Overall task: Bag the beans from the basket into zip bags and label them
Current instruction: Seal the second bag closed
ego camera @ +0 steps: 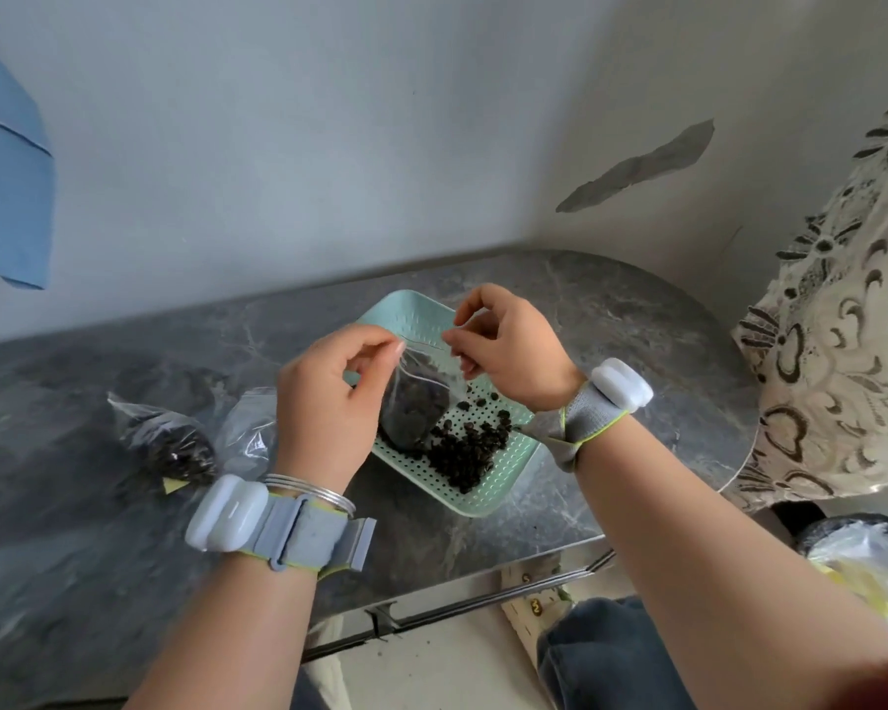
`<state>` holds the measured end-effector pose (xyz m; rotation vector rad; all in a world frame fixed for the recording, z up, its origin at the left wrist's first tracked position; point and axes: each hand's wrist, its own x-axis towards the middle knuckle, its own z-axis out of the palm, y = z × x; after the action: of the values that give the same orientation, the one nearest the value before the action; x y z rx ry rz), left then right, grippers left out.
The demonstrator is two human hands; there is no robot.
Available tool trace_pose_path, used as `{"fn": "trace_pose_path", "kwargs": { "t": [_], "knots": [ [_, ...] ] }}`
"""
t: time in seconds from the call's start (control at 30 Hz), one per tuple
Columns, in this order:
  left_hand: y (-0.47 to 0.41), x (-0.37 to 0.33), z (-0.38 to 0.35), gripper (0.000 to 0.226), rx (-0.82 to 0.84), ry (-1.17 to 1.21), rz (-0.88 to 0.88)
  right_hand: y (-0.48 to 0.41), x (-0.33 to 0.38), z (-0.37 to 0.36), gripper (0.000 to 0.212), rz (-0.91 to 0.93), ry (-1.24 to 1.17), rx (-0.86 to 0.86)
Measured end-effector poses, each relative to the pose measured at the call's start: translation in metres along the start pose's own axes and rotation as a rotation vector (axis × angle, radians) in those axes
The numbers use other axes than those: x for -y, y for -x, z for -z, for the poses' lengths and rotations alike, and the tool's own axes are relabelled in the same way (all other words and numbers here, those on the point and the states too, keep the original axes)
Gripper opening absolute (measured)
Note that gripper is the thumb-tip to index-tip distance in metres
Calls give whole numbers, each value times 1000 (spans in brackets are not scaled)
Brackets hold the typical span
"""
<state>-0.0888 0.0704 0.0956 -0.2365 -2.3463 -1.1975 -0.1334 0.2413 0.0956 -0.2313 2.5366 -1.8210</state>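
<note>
Above the basket (488, 497), fingers (375, 344) pinch the zip bag (416, 402).

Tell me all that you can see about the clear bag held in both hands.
The zip bag is clear thin plastic, partly filled with dark beans. It hangs upright, its bottom seemingly resting in the green perforated basket beside loose beans. The left hand and right hand pinch its top edge, one at each end.
</note>
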Motion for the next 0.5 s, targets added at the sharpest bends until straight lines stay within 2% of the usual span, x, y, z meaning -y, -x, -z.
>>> {"fn": "trace_pose_path", "kwargs": {
  "t": [0.13,0.23,0.3,0.4,0.43,0.5],
  "knots": [
    [-1,12,3,15,1,-73,100,2,2,-3,11,-21,111,14],
    [1,16,1,25,118,-113,115,6,5,3,28,15,331,63],
    [4,18,0,31,200,-144,132,9,7,8,37,73,444,178],
    [2,19,-3,36,292,-161,177,12,2,13,56,54,598,304],
    [1,17,-4,36,309,-147,189,12,-1,12,56,48,641,309],
    [0,13,-6,36,343,-116,216,12,-4,9,44,71,625,250]
  ]
}}
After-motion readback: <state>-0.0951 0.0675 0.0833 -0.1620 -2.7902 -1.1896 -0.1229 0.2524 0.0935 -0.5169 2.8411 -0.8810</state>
